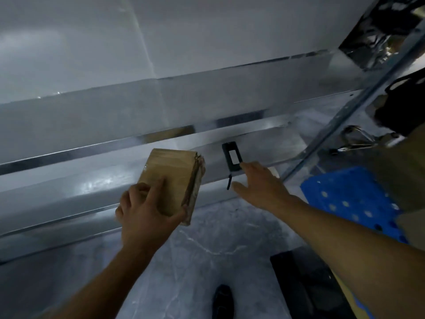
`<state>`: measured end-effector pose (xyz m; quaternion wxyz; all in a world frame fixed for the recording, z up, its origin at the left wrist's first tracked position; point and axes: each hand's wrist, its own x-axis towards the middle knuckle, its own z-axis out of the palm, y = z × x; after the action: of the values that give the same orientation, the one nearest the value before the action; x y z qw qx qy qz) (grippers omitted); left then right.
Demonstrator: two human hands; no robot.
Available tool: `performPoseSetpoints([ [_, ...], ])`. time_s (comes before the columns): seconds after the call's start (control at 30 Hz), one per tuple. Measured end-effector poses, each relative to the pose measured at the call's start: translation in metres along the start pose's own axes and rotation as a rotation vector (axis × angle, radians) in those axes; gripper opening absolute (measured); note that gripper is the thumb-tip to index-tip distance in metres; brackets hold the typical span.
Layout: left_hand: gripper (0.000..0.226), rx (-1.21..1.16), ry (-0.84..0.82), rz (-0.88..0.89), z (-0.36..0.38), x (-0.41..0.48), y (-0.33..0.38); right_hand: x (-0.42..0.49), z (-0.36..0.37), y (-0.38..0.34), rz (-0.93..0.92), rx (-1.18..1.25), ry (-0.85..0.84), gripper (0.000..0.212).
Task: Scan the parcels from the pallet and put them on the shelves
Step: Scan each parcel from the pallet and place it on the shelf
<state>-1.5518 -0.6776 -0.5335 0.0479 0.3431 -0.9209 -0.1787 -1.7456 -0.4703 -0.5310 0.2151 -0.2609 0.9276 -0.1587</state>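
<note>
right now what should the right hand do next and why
Probably close the right hand round the scanner and lift it off the shelf. Its fingers are spread, hold nothing, and reach the scanner's near edge, while the left hand grips the parcel, which likely needs scanning before shelving.

One brown parcel (171,180) shows at centre, and one black scanner (232,157) just right of it. There are two hands: one left hand (142,210), one right hand (262,185). One blue pallet (351,196) lies at right. Two shelf boards (69,187) show plainly, perhaps a third nearer. Far right hang two black bags (402,107). One dark shoe (222,300) is near.
</note>
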Motion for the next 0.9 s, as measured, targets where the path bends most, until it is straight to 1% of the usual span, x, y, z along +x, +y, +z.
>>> performPoseSetpoints([
  [0.1, 0.100, -0.032, 0.029, -0.022, 0.052, 0.040, -0.009, 0.067, 0.032, 0.016, 0.062, 0.037, -0.015, 0.069],
  [0.2, 0.099, -0.041, 0.020, -0.051, 0.104, 0.080, -0.022, 0.131, 0.069, 0.034, 0.115, 0.041, -0.001, 0.069],
  [0.27, 0.096, -0.044, 0.042, -0.075, 0.135, 0.104, -0.032, 0.170, 0.092, 0.044, 0.167, 0.043, 0.021, 0.072],
  [0.33, 0.094, -0.038, 0.091, -0.093, 0.160, 0.122, -0.042, 0.205, 0.113, 0.053, 0.186, 0.039, 0.062, 0.076],
  [0.43, 0.096, -0.039, 0.119, -0.135, 0.187, 0.140, -0.049, 0.246, 0.135, 0.065, 0.222, 0.003, 0.091, 0.083],
  [0.63, 0.103, 0.009, 0.082, -0.149, 0.231, 0.149, -0.058, 0.292, 0.177, 0.083, 0.317, -0.109, 0.061, 0.086],
  [0.7, 0.110, 0.029, 0.094, -0.127, 0.239, 0.148, -0.059, 0.299, 0.187, 0.087, 0.356, -0.161, 0.088, 0.085],
  [0.8, 0.122, 0.114, 0.058, -0.042, 0.244, 0.150, -0.061, 0.306, 0.192, 0.092, 0.377, -0.214, 0.150, 0.080],
  [0.9, 0.116, 0.147, 0.030, -0.013, 0.240, 0.151, -0.067, 0.306, 0.187, 0.095, 0.352, -0.217, 0.098, 0.078],
])
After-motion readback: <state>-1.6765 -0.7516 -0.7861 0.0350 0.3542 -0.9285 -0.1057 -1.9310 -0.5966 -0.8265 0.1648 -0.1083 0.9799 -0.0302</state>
